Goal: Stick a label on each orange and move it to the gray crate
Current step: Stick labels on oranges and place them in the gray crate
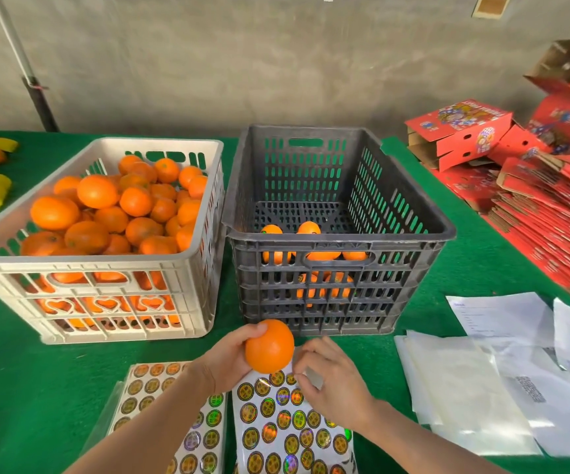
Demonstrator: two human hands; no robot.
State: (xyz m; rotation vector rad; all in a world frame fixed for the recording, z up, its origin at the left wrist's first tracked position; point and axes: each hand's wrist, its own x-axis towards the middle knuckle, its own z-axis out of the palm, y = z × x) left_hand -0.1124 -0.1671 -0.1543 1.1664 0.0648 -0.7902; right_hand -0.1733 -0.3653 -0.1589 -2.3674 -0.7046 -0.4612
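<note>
L hand (227, 362) grips an orange (269, 347) just above a label sheet (276, 425), in front of the gray crate (413, 241). R hand (333, 378) pinches the sheet's top edge, grip partly hidden. Label print unreadable; sheet cut off below.

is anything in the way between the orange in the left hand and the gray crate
Nothing visible lies between them. The left hand holds the orange just before the near wall of the gray crate; it only has to clear that rim.
</note>
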